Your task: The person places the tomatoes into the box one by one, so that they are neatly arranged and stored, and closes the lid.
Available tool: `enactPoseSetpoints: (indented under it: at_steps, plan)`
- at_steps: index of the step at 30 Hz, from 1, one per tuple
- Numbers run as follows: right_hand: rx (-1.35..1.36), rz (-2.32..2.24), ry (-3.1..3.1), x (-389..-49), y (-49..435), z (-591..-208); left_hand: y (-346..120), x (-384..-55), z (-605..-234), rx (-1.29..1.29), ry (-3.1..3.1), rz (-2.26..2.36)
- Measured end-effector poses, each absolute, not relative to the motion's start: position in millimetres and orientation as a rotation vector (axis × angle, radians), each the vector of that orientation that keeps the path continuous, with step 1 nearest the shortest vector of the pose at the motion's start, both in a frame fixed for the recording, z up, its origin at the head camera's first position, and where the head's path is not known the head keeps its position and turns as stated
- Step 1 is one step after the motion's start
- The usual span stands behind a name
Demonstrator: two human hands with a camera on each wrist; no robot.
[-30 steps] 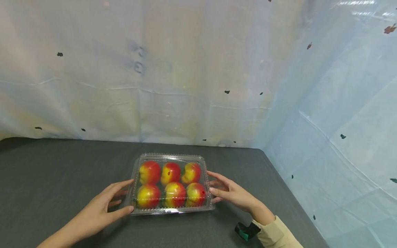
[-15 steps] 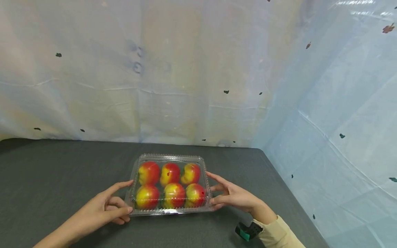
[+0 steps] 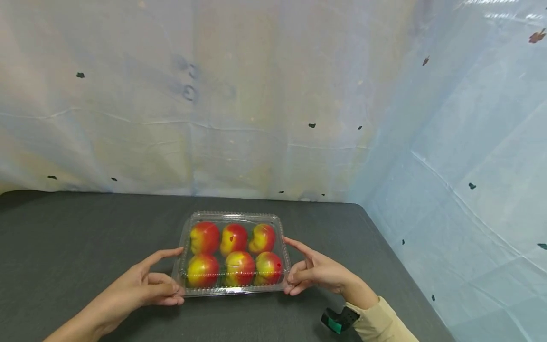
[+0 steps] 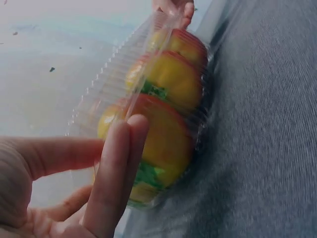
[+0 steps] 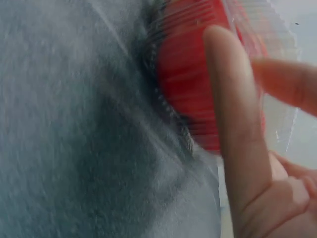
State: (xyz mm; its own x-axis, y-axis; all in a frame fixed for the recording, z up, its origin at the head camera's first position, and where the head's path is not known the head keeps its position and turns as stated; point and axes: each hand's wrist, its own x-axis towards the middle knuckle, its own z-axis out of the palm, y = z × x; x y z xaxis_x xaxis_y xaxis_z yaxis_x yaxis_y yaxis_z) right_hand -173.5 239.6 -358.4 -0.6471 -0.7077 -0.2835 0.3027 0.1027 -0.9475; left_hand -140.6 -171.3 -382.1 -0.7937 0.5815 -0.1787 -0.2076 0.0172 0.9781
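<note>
A clear plastic clamshell box (image 3: 232,290) filled with several red-and-yellow, apple-like fruits (image 3: 239,267) lies in the middle of the head view, its lid down. My left hand (image 3: 138,287) pinches the rim at the near left corner between thumb and curled fingers, index finger stretched along the left edge. On the other side my right hand (image 3: 322,275) pinches the near right corner, its index finger reaching up the right edge. The left wrist view shows fingers (image 4: 111,168) at the ribbed rim, and green patches beneath the fruits. Red fruit (image 5: 188,74) appears blurred beyond the right hand's fingers.
The box is on a dark grey cloth-covered table (image 3: 85,232). Behind it and along the right hang pale plastic sheets (image 3: 256,95) with small dark leaf-like spots. A black-and-green wrist strap (image 3: 337,320) is at the right sleeve (image 3: 380,320).
Fingers of both hands have curled in from loosely spread positions to pinch the near corners of the box, the left hand's first, then the right's. The box has barely shifted.
</note>
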Motion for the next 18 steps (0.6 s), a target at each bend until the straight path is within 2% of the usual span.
enactPoseSetpoints:
  at_steps: [18]
  plan:
    - [-0.471,-1.640,1.638,-172.8,237.2,-358.1,-168.9,-136.5,-379.7,0.358,1.851,1.786]
